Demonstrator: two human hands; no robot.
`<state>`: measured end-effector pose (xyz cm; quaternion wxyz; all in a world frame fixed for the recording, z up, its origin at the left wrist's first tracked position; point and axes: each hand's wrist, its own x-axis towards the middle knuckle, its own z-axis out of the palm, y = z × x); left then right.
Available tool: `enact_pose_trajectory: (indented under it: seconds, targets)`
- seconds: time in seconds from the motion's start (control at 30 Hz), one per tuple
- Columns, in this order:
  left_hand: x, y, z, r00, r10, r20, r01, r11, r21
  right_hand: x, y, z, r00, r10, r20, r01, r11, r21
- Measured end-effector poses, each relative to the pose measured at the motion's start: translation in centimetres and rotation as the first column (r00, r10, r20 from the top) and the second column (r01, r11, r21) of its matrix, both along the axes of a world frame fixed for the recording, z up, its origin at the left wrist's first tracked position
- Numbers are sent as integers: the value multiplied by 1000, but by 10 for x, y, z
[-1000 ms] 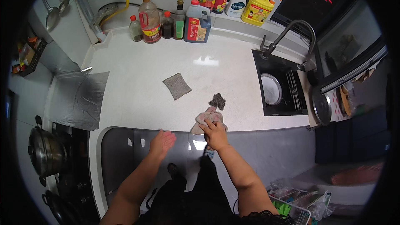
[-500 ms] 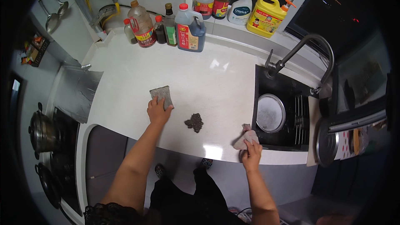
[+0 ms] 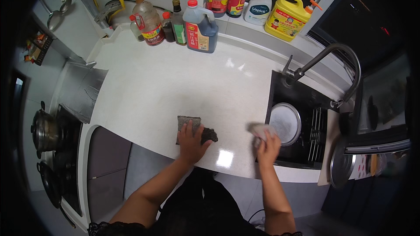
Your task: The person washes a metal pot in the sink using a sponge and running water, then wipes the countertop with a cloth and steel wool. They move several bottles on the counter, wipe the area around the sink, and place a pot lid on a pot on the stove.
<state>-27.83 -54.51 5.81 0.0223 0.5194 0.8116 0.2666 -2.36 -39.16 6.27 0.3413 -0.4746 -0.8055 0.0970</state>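
Note:
My left hand point(image 3: 191, 143) holds a flat grey cloth point(image 3: 188, 121) against the white counter, its fingers over the cloth. Beside those fingers and thumb lies a small dark clump of crumbly-looking matter point(image 3: 210, 135); the hand hides part of it, and what it is cannot be made out. My right hand point(image 3: 268, 147) is closed on a pale pinkish cloth point(image 3: 262, 130) at the sink's left edge. That cloth is blurred by motion. In the black sink point(image 3: 302, 155), close to the right hand, stands a round metal basin point(image 3: 285, 124) with whitish contents.
Bottles, among them a dark jug point(image 3: 200, 32), line the counter's back. A spray bottle point(image 3: 258, 11) and a yellow jug point(image 3: 287, 19) stand on the sill. The faucet point(image 3: 337, 48) arches over the sink. At left, a pot point(image 3: 46, 129) sits on the stove.
My left hand has moved right and nearer, bringing the grey cloth up to the dark clump. My right hand has lifted the pinkish cloth slightly toward the sink. The view has shifted a little.

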Motion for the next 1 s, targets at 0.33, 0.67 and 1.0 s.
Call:
enact_pose_trajectory:
  seconds: [0.33,0.67,1.0]
  targets:
    - [-5,0,-7,986,-129,-101,102,965,-240,-176,51,-21,891,363,273,-345,932,-112]
    - [-24,3,-7,979,-206,-2,200,951,-237,-20,72,29,956,-266,120,277,957,-86]
    - [-23,14,-5,994,-102,-26,90,948,-305,40,-80,-22,940,226,257,-155,950,-270]
